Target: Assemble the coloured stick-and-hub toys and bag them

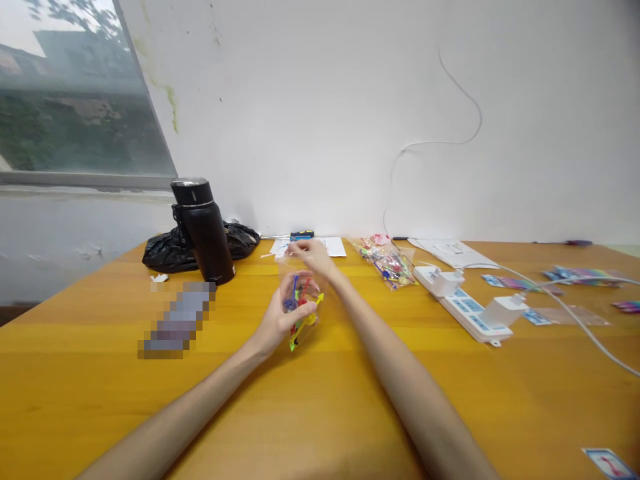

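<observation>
My left hand [283, 317] is closed round a small clear plastic bag [303, 308] holding several colourful plastic pieces in blue, red, yellow and green. My right hand [313, 257] pinches the bag's top edge from above, fingers pressed together. Both hands hover just over the orange wooden table [100, 373], near its middle. A second clear bag [387, 263] filled with similar colourful pieces lies on the table to the right of my hands.
A black flask [204, 230] stands at the left beside a black plastic bag [170, 252]. A white power strip [470, 307] with plugs and cables lies to the right. Colourful packets [575, 275], papers [453, 252] and a blurred patch [177, 320] are also on the table.
</observation>
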{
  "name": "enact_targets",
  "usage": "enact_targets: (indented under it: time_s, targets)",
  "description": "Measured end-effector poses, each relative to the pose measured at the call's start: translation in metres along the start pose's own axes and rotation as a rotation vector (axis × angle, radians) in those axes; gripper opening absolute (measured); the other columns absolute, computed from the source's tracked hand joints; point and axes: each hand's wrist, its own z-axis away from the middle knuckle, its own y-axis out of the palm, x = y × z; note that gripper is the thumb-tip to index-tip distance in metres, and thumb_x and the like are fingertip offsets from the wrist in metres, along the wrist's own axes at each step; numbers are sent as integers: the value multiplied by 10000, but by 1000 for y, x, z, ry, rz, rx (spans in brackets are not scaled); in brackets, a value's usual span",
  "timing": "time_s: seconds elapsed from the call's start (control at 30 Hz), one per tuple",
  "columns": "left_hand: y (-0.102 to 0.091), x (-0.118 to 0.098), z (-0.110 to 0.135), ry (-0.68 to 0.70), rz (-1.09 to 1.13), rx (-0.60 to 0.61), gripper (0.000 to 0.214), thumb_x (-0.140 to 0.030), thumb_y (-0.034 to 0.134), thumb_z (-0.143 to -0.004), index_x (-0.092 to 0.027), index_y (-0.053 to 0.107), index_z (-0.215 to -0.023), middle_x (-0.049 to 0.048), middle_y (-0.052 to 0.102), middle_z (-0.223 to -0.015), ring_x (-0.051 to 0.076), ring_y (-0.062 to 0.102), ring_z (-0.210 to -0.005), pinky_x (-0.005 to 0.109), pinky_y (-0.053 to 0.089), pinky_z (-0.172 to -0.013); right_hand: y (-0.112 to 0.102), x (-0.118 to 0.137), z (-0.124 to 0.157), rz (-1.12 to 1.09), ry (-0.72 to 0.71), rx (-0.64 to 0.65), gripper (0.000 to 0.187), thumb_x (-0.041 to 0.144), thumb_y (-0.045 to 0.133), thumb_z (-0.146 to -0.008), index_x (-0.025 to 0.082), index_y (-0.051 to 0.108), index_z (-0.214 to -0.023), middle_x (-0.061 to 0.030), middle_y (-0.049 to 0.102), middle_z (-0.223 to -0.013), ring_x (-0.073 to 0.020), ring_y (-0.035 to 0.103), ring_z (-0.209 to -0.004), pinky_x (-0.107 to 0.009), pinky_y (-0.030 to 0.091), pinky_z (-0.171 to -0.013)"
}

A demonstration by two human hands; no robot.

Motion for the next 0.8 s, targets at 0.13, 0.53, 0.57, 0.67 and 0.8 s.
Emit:
enact_targets:
  time_s: [0.13, 0.53, 0.57, 0.67, 0.8]
  targets:
    - [1, 3, 1, -17, 8, 27, 532, -337, 768, -830, -264, 539, -1305, 65, 593, -1175, 168, 627, -863, 324, 544, -777, -61, 13, 1, -164, -112, -327, 409, 500, 548, -907, 151, 725, -789, -71, 742, -832, -161, 671, -820, -286, 518, -833]
    - [-2, 17, -1, -79, -68, -27, 554, -290, 790, -810, -252, 550, -1308, 72, 606, -1202, 198, 592, -1010, 339, 523, -891, -126, 99, 74, 224, -119, 141, 166, 249, 628, -902, 186, 774, -949, -52, 753, -899, -164, 654, -798, -276, 467, -674]
    - [-2, 17, -1, -78, -75, -24, 551, -288, 786, -814, -252, 549, -1310, 71, 602, -1203, 191, 588, -993, 333, 525, -884, -124, 98, 73, 257, -114, 157, 161, 214, 624, -893, 185, 772, -951, -50, 754, -897, -159, 654, -786, -267, 460, -663]
    - [-4, 19, -1, -83, -91, -16, 546, -284, 771, -828, -260, 540, -1323, 66, 593, -1202, 180, 579, -976, 321, 530, -872, -115, 100, 68, 324, -121, 225, 171, 140, 616, -867, 175, 760, -953, -47, 756, -901, -145, 650, -768, -243, 439, -646]
    - [-4, 18, -1, -97, -102, -29, 541, -287, 775, -821, -266, 549, -1312, 60, 599, -1206, 178, 583, -977, 317, 542, -866, -100, 107, 65, 357, -136, 309, 162, 108, 638, -839, 159, 759, -933, -52, 760, -909, -131, 649, -758, -231, 430, -651]
